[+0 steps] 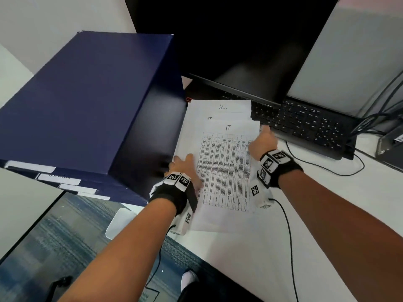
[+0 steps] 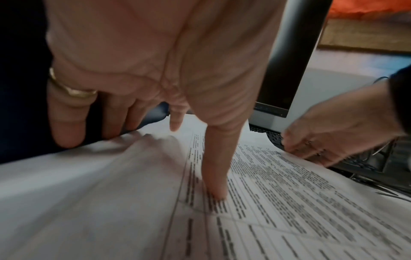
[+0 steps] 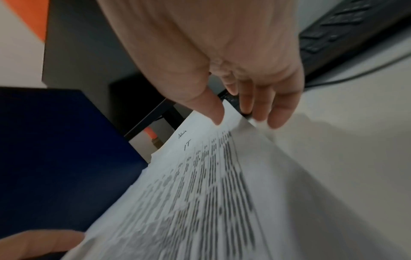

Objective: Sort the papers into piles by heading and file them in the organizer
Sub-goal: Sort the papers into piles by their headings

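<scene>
A stack of printed papers (image 1: pixel 224 166) lies on the white desk (image 1: pixel 327 214). Its top sheet carries a table and the handwritten heading "IT" (image 1: pixel 228 128). A sheet headed "Admin" (image 1: pixel 222 107) sticks out behind it. My left hand (image 1: pixel 185 168) holds the stack's left edge, its thumb (image 2: pixel 217 184) pressing on the top sheet and its fingers down past the edge. At the upper right edge my right hand (image 1: pixel 262 141) pinches the papers (image 3: pixel 200 193), thumb (image 3: pixel 213 112) on top and fingers below. The dark blue organizer (image 1: pixel 87 101) stands just left of the stack.
White label tabs (image 1: pixel 58 179) line the organizer's front. A black keyboard (image 1: pixel 305 125) and a dark monitor (image 1: pixel 239 51) sit right behind the papers. Cables (image 1: pixel 379 118) run at the far right. The desk's front edge passes beneath my left wrist.
</scene>
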Motion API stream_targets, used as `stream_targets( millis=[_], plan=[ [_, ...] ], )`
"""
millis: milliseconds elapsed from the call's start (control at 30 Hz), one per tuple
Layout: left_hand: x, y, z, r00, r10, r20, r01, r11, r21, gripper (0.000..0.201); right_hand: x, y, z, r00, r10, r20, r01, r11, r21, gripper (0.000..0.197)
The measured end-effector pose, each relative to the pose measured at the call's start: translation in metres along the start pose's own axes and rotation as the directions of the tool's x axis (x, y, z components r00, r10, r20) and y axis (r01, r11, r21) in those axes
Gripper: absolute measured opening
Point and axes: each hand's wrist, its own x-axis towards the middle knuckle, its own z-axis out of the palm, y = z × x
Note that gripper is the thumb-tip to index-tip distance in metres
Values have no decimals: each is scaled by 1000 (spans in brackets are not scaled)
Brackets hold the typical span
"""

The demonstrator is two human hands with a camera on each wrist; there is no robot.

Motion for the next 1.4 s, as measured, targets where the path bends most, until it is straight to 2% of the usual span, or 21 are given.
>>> stream_targets(
  millis=[100, 167, 233, 300, 400, 467, 533, 567, 633, 667, 733, 800, 933, 1067, 1200, 1333, 1400],
  plan=[
    [7, 0, 6, 999, 27, 31, -30, 995, 91, 69, 19, -24, 0, 984, -178, -27, 167, 955, -246, 58],
    [13, -1, 10, 998, 38, 41, -43, 991, 129, 72, 33, -36, 5, 952, -307, -7, 290, 907, -305, 60],
    [16, -1, 12, 998, 43, 51, -50, 985, 163, 78, 47, -41, 9, 926, -376, 42, 369, 873, -319, 57],
    [19, -2, 13, 997, 39, 61, -50, 981, 189, 83, 59, -40, 13, 927, -368, 79, 371, 858, -357, 57],
    [21, -1, 15, 997, 30, 69, -44, 978, 206, 87, 71, -40, 10, 951, -290, 105, 304, 821, -484, 75],
    [22, -2, 16, 997, 23, 67, -38, 974, 222, 91, 74, -42, 4, 963, -232, 134, 268, 808, -525, 73],
    [23, -1, 16, 998, 20, 62, -35, 970, 239, 94, 74, -43, -3, 964, -208, 166, 263, 845, -465, 58],
    [24, -1, 16, 998, 20, 65, -35, 970, 239, 94, 71, -42, -7, 960, -218, 176, 270, 889, -370, 51],
    [24, 1, 15, 997, 12, 76, -29, 973, 228, 93, 59, -36, -14, 945, -256, 206, 275, 959, -70, 39],
    [23, 2, 14, 997, 6, 79, -24, 974, 225, 92, 50, -31, -17, 930, -281, 239, 274, 960, 63, 32],
    [22, 2, 13, 997, -4, 81, -15, 973, 232, 94, 28, -17, -18, 897, -309, 316, 250, 945, 213, 26],
    [21, 2, 13, 997, 0, 77, -18, 972, 236, 95, 11, -1, -13, 875, -331, 353, 261, 937, 233, 36],
    [20, 2, 13, 999, 14, 51, -25, 974, 226, 83, -16, 24, 3, 850, -357, 388, 332, 934, 133, 61],
    [17, 2, 12, 999, 22, 39, -30, 975, 219, 86, -36, 28, 5, 834, -426, 350, 324, 892, 315, 62],
    [15, -2, 12, 998, 34, 45, -42, 983, 178, 84, -35, 30, 6, 923, -254, 288, 173, 944, 280, 50],
    [11, -2, 10, 999, 32, 41, -38, 986, 160, 78, -43, 40, 10, 927, -125, 355, -22, 923, 383, 42],
    [8, -2, 9, 999, 31, 24, -34, 990, 133, 77, -54, 41, 15, 922, -117, 370, -40, 920, 389, 47]
  ],
)
